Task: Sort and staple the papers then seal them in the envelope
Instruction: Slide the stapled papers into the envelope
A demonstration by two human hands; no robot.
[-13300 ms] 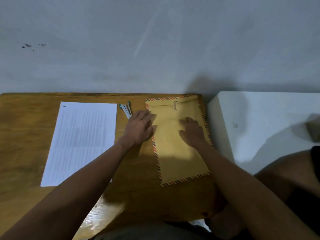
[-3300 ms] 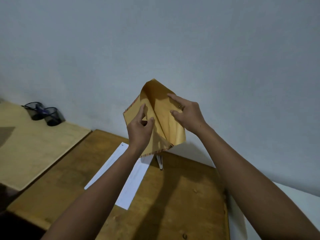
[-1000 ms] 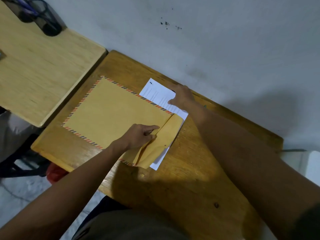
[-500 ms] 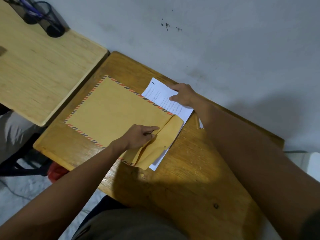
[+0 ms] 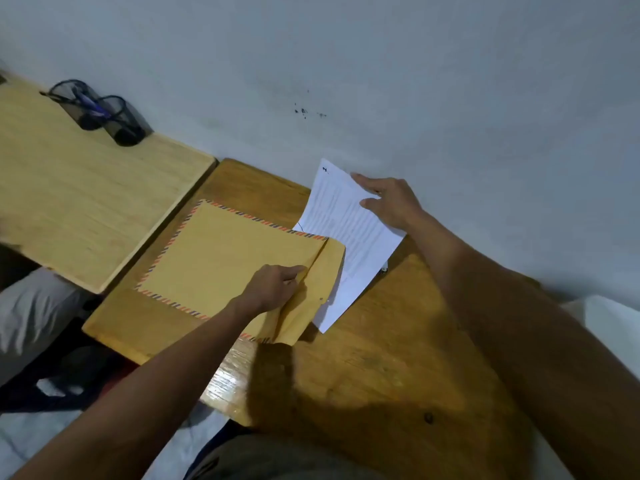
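Note:
A large tan envelope with a red-and-blue striped border lies flat on the wooden desk, its flap open toward the right. My left hand pinches the envelope's top layer at the mouth, fingers tucked under the edge. White printed papers, stapled at the top corner, lie partly under the flap and tilt up against the wall. My right hand grips their far edge, thumb under and fingers on top.
A second, lighter wooden desk stands at the left with a black mesh pen holder lying on it by the wall. A small pale object shows at the papers' right edge. A white surface sits at the far right.
My right hand has lifted the papers' far end off the desk and pulled them to the right, out from under the envelope. My left hand stays at the envelope mouth.

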